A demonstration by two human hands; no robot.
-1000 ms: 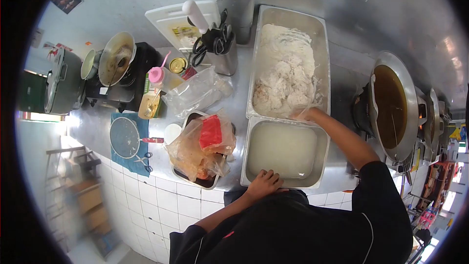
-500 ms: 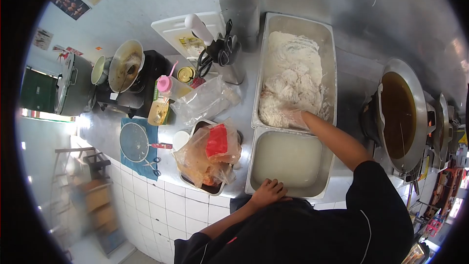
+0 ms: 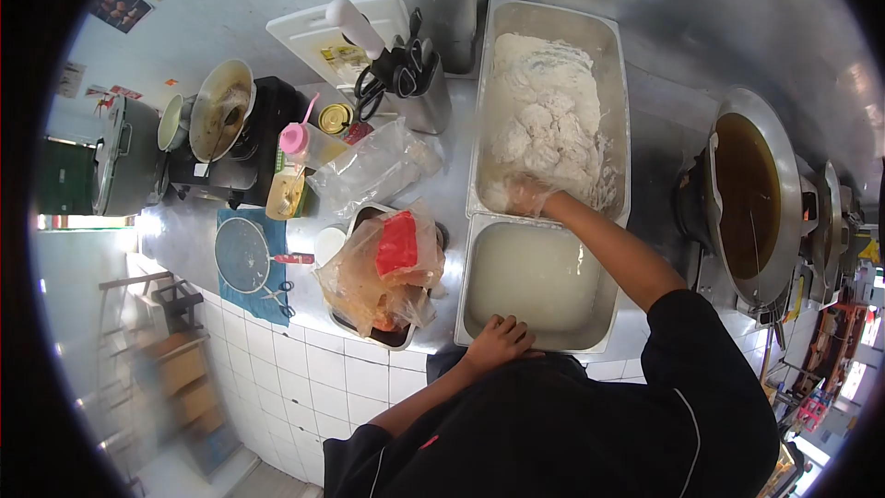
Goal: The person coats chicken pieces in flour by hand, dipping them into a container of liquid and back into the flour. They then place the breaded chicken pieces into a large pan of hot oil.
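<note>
In a clear plastic glove, my right hand [image 3: 529,194] is down at the near end of a long metal tray [image 3: 615,74], touching the flour [image 3: 553,69]. Its fingertips are hidden by flour and blur. Lumpy flour-coated pieces [image 3: 553,134] lie heaped just beyond this hand. Against the tray's near side stands a metal pan [image 3: 604,318] of cloudy pale liquid [image 3: 530,277], and my right forearm passes over its far right corner. My bare left hand [image 3: 501,341] is closed over the pan's near left rim, fingers curled.
A wide wok [image 3: 749,194] of brown oil stands at right. To the left are a bagged orange food [image 3: 378,290] in a tray, a strainer [image 3: 242,255] and scissors [image 3: 281,295] on a blue cloth, a pink-capped bottle [image 3: 295,140] and a knife holder [image 3: 426,97].
My right hand has shifted a little left along the tray's near end, and the floured pieces sit more gathered beyond it. The left hand stays at the pan rim. The whole view has shifted slightly.
</note>
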